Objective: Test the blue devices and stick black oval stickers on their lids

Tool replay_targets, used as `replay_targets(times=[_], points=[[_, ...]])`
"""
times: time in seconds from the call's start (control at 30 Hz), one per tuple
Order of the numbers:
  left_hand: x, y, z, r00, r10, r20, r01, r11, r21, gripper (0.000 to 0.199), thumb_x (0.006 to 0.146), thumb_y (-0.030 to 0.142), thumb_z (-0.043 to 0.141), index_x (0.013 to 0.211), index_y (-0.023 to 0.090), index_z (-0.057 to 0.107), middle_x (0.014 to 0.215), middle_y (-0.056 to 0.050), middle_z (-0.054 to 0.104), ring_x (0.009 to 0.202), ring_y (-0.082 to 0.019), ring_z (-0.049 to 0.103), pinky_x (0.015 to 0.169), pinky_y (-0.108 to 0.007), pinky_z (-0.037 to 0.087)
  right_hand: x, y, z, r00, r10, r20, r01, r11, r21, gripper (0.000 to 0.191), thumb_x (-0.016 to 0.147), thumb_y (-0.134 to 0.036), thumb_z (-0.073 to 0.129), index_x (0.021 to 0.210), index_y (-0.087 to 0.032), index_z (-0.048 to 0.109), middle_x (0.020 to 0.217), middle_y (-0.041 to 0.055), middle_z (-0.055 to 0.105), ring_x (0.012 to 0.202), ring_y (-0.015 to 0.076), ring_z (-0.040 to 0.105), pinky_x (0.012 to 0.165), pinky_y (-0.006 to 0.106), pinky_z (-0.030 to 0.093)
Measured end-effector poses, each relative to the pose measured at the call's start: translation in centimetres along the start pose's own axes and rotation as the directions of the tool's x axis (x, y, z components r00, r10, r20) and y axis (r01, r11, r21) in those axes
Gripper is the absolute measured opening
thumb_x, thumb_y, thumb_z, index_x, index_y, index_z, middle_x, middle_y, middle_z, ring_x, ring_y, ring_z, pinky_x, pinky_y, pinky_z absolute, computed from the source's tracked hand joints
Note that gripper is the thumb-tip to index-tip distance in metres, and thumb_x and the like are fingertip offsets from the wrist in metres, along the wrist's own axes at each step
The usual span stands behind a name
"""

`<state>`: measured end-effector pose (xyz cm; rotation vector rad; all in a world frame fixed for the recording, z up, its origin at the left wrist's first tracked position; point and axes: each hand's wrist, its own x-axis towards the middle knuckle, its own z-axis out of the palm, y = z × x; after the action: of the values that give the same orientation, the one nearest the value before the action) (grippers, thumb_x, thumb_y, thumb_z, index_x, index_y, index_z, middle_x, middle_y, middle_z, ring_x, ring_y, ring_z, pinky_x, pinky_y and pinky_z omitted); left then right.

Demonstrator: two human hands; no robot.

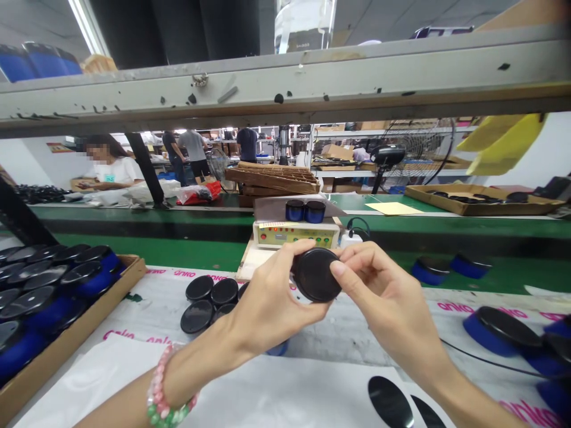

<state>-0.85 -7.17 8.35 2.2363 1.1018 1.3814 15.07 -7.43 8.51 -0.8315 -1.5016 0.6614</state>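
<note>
Both hands pinch a round black disc-shaped device [316, 274] by its edge above the bench. My left hand [272, 297] grips its left side, and my right hand [379, 291] holds its right side between thumb and fingers. A beaded pink and green bracelet [168, 387] circles my left wrist. Just left of my left hand lies a group of black round lids [209, 303], partly hidden by that hand. Below my right hand, flat glossy black oval pieces [390, 401] rest on a white sheet.
A wooden tray [75, 321] of blue-and-black round units sits at the left, with more units [499, 330] at the right. Ahead stands a green-lit tester box [297, 233] with two units behind it. A grey shelf beam [285, 83] crosses overhead. A co-worker [116, 166] sits beyond.
</note>
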Motion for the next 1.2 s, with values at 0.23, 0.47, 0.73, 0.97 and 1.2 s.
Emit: replay_targets(times=[0.23,0.47,0.73,0.97,1.2], points=[[0.1,0.1,0.0,1.0,0.0,-0.001,0.0,1.0,0.025,0.061,0.066,0.019,0.072,0.121,0.021,0.045,0.115,-0.004,0.063,0.1,-0.02,0.064,0.089,-0.033,0.052,0.0,0.1,0.0,1.0,-0.025,0.015,0.025,0.999,-0.035,0.019,0.084,-0.031,0.061,0.071,-0.022,0.051,0.086,0.0028,0.055,0.087,0.0181,0.056,0.074,0.03,0.047],[0.0,-0.7,0.1,0.995,0.091,-0.043,-0.088,0.994,0.071,0.062,0.067,0.018,0.072,0.122,0.019,0.044,0.119,-0.006,0.061,0.105,-0.02,0.062,0.092,-0.033,0.05,0.3,0.0,-0.2,0.997,-0.055,0.059,0.063,0.987,-0.148,0.021,0.085,-0.034,0.058,0.071,-0.022,0.048,0.085,0.0025,0.054,0.081,0.0167,0.055,0.067,0.027,0.045],[-0.3,-1.5,0.5,0.99,0.11,0.09,-0.121,0.986,0.117,0.065,0.073,0.024,0.068,0.131,0.022,0.037,0.123,-0.006,0.055,0.107,-0.019,0.058,0.091,-0.03,0.049,1.9,1.8,-1.9,0.98,0.168,0.11,-0.074,0.812,-0.579,0.052,0.074,-0.064,0.056,0.056,-0.022,0.033,0.049,-0.006,0.038,0.047,0.0103,0.036,0.042,0.023,0.026],[2.8,-8.8,2.6,0.926,-0.078,0.37,-0.079,0.917,0.392,0.05,0.089,0.047,0.046,0.136,0.029,0.041,0.121,-0.01,0.049,0.113,-0.027,0.052,0.095,-0.042,0.043,4.6,5.5,-4.2,0.971,0.058,0.231,0.146,0.619,-0.771,0.04,0.091,-0.051,0.037,0.065,-0.021,0.044,0.059,-0.0014,0.056,0.054,0.0134,0.052,0.05,0.024,0.04],[4.7,-15.1,5.0,0.873,-0.125,0.471,-0.103,0.897,0.43,0.046,0.096,0.038,0.031,0.138,0.019,0.038,0.129,-0.014,0.046,0.115,-0.024,0.053,0.1,-0.037,0.04,15.0,10.4,-2.2,0.874,-0.021,0.486,0.448,0.423,-0.788,0.048,0.084,-0.041,0.056,0.124,-0.015,0.047,0.127,0.017,0.052,0.117,0.034,0.045,0.094,0.045,0.037]])
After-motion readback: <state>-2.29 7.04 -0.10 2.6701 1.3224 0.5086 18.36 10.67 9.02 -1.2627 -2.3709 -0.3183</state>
